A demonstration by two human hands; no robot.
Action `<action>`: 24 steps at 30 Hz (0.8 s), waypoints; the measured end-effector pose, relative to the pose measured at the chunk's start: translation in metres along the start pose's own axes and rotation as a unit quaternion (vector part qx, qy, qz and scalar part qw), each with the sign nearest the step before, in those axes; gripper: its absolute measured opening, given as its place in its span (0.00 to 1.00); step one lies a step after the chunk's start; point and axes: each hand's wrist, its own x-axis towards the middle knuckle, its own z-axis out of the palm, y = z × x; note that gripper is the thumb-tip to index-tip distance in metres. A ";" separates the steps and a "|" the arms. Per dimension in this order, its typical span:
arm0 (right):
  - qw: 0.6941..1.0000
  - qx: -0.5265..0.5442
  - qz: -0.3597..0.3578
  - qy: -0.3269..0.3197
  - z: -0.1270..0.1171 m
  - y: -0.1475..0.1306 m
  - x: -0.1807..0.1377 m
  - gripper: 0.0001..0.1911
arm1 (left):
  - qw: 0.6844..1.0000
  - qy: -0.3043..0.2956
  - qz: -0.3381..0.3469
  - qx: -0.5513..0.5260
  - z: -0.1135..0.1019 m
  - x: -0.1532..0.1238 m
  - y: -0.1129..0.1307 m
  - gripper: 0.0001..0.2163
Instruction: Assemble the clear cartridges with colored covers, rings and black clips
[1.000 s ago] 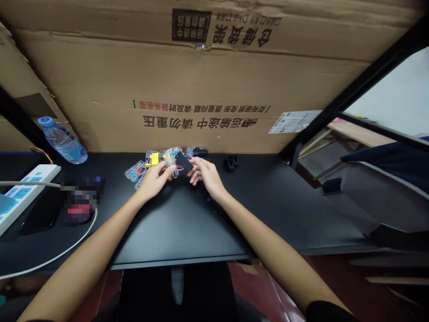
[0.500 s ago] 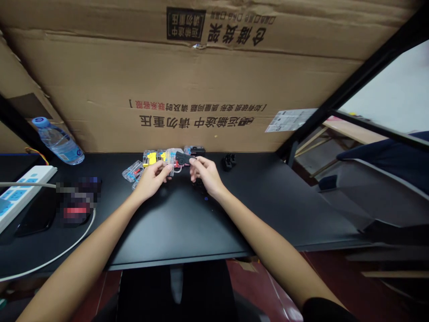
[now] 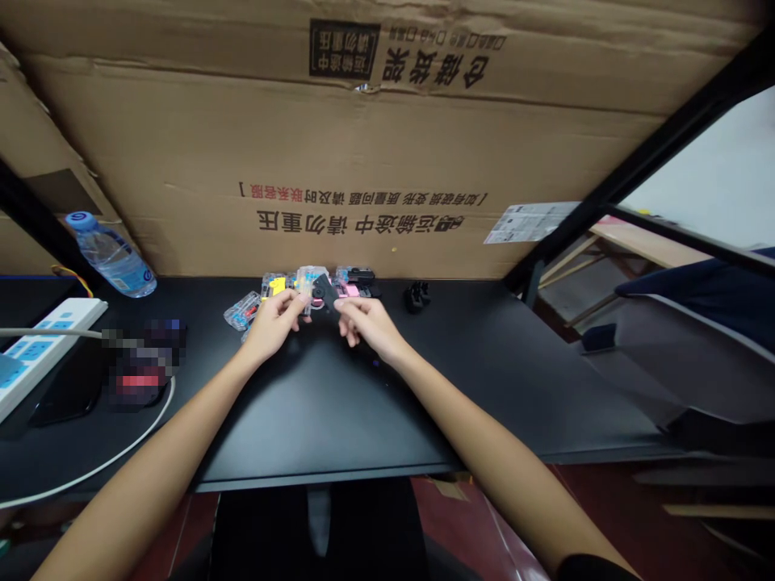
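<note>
Over the back of the desk, my left hand (image 3: 276,324) is closed on the clear plastic body of what looks like a small toy gun (image 3: 308,282). Thumb and fingers of my right hand (image 3: 370,329) pinch the end of its black part (image 3: 326,291), which slants down to the right. The black part meets the clear body; whether they are joined I cannot tell. Behind my hands lie more clear plastic pieces, among them a yellow piece (image 3: 277,286), a pink piece (image 3: 349,290) and a clear piece with red in it (image 3: 244,311).
Black parts (image 3: 416,296) sit to the right on the black desk (image 3: 327,428). A cardboard sheet (image 3: 363,145) rises behind the desk. At left are a water bottle (image 3: 115,257), a white power strip (image 3: 42,351) and a white cable (image 3: 136,432).
The black part has swung from nearly level to slanting downward, its right end lowered by my right hand, which moved slightly left. My left hand keeps its hold on the clear body.
</note>
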 end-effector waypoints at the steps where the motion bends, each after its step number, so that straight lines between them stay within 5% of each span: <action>1: 0.999 0.020 -0.008 0.043 -0.003 0.000 0.002 0.25 | 1.000 0.005 -0.001 0.000 -0.001 0.000 0.000 0.23; 4: 0.992 0.055 -0.025 0.110 -0.007 0.001 0.005 0.24 | 1.000 -0.010 -0.001 0.014 -0.001 0.000 0.000 0.23; 9: 1.000 0.005 -0.014 0.004 -0.001 0.009 0.005 0.27 | 0.996 -0.074 0.002 0.048 0.005 -0.006 0.002 0.21; 15: 1.000 0.014 -0.019 0.006 -0.001 0.011 0.007 0.26 | 0.996 -0.074 -0.003 0.044 0.008 -0.006 -0.001 0.21; 21: 0.992 -0.068 -0.019 -0.109 0.001 0.008 0.001 0.26 | 0.998 -0.063 0.001 0.018 0.005 -0.003 -0.008 0.19; 24: 0.993 -0.054 -0.014 -0.099 0.002 0.010 0.001 0.27 | 0.996 -0.062 -0.003 0.061 0.005 -0.005 -0.010 0.19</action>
